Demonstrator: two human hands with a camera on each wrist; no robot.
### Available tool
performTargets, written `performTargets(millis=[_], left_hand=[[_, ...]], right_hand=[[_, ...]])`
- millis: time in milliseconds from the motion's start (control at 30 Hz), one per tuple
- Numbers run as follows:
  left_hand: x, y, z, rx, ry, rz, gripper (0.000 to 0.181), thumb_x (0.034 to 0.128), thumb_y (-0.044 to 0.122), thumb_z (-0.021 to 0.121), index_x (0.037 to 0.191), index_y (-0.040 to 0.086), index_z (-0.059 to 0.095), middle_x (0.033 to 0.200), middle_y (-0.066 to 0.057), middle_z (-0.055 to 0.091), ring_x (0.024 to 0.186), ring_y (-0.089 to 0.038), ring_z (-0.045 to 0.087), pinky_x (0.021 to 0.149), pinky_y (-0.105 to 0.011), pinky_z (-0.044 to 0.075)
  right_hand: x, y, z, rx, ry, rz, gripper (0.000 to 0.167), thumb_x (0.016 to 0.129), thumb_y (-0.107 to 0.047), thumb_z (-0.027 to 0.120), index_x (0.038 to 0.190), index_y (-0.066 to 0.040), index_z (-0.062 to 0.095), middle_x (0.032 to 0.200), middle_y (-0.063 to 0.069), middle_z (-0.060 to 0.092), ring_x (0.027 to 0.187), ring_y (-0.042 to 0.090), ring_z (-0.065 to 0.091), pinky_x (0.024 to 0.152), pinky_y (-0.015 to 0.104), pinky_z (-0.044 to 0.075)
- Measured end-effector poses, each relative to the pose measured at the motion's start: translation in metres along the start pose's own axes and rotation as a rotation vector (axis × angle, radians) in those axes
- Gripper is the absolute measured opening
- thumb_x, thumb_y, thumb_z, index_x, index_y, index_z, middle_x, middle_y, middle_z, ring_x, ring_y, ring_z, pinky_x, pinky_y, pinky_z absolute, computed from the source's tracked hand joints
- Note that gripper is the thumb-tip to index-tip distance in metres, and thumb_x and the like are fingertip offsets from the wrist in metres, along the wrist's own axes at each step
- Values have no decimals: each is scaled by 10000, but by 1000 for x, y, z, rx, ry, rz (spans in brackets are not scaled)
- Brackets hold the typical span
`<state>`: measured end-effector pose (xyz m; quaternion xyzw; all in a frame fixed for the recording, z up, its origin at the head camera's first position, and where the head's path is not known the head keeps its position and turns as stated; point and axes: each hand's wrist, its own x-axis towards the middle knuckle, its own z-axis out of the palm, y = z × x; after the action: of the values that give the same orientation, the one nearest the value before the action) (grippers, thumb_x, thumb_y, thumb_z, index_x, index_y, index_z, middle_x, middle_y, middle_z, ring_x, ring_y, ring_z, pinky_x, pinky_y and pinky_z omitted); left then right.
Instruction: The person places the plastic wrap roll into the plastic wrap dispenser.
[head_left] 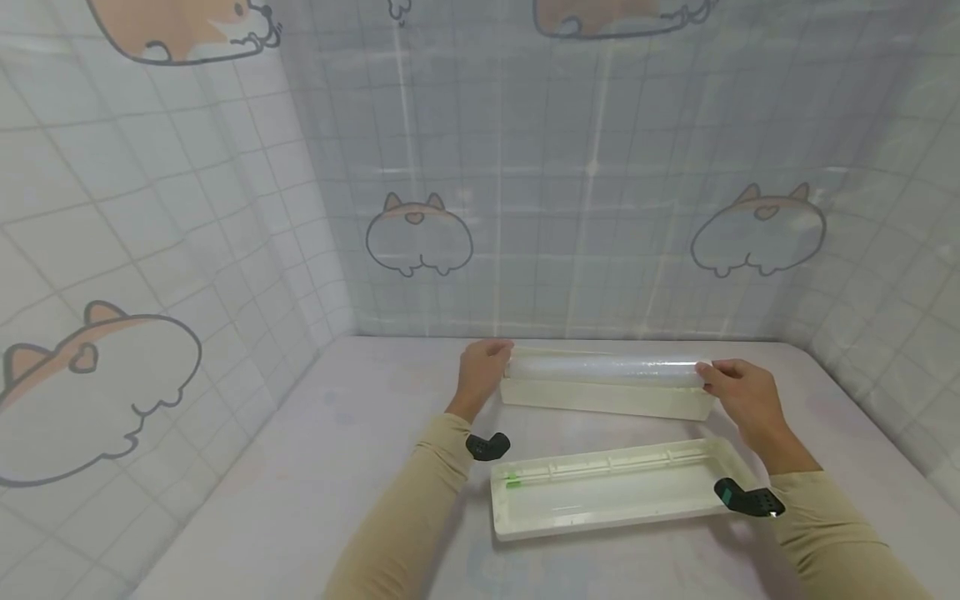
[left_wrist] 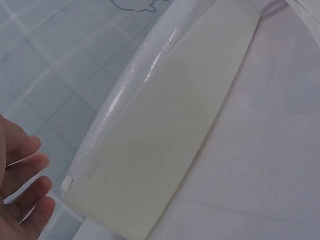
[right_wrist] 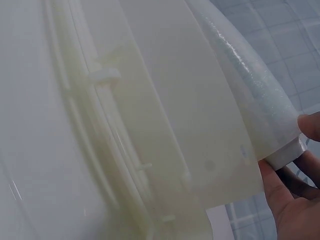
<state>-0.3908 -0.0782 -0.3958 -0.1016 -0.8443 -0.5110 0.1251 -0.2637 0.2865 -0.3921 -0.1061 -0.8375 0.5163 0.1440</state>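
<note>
A roll of clear plastic wrap [head_left: 600,367] lies lengthwise in a long cream-white box [head_left: 607,400] at the back of the table. My right hand [head_left: 750,398] pinches the roll's right end. In the right wrist view the thumb presses on the film while fingers [right_wrist: 280,192] are under the white core. Beside the box's left end is my left hand [head_left: 482,375]. Its fingers [left_wrist: 37,217] are loosely bent and stand apart from the box in the left wrist view. Nearer to me lies a shallow cream-white cover [head_left: 622,493], inner side up, with a small green piece [head_left: 513,480] on its rail.
Grid-patterned sheeting [head_left: 525,250] with dog drawings surrounds the pale table [head_left: 360,433] at the back and both sides. The cover lies between my forearms, in front of the box. Black wrist devices [head_left: 487,447] sit at both sleeves.
</note>
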Motion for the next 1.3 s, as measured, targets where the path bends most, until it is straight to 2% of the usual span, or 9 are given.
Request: performTargets(millis=[233,433,500,600,700,767,1167,1300], left_hand=[[-3,-6,0,19,-10,-20,216,973,211,631,1089,84,763,1116,-71,728,1135,-284,631,976,-466,490],[-7,-9,0,-24,-64,-57,226,948,143,623,1127,82,748,1155,-96,700,1125,-293,616,945,-476,501],[-7,-10,0,-23,-83,-61,243,943,136,622,1147,76,739,1179,-108,691,1132,-299,620,947,-472,505],[-7,-13,2,-7,-103,-63,256,941,118,617,1166,65,728,1223,-117,678,1156,-303,619,968,-461,501],[-8,-16,3,15,-111,-59,270,937,86,613,1183,54,718,1249,-131,667,1168,-311,620,979,-459,500],[-9,-17,4,27,-111,-65,284,933,69,612,1196,52,716,1256,-137,665,1166,-313,623,977,-459,502],[-9,-18,6,65,-126,-115,398,876,32,565,1247,63,705,1299,-137,649,1289,-331,533,1033,-488,454],[-9,-18,5,59,-125,-109,396,869,29,564,1234,68,714,1281,-133,661,1272,-317,549,997,-468,485]], right_hand=[[0,3,-1,-18,-15,-7,694,1010,-480,541,1349,122,482,1267,279,566,889,0,557,944,517,453],[-1,1,-1,-18,-14,-8,693,1012,-475,536,1350,127,475,1273,276,556,852,-44,546,959,520,455],[-1,0,-1,-23,-9,-7,697,1013,-475,534,1354,129,471,1279,278,553,895,18,577,963,517,457],[-1,1,-1,-30,-8,-5,705,1014,-480,526,1363,130,464,1289,286,548,1016,204,619,965,525,458],[-1,2,0,-30,-13,-3,708,1019,-476,517,1373,134,451,1303,297,535,1141,372,583,967,537,456],[0,2,1,-34,-13,-3,710,1020,-476,514,1373,136,450,1305,301,533,1173,412,565,960,527,461],[-2,-1,0,-106,15,-53,656,1025,-457,516,1325,126,501,1234,285,588,1089,374,614,831,368,499],[-1,-2,0,-132,23,-67,653,1028,-448,521,1324,135,504,1226,305,598,1072,399,625,826,411,508]])
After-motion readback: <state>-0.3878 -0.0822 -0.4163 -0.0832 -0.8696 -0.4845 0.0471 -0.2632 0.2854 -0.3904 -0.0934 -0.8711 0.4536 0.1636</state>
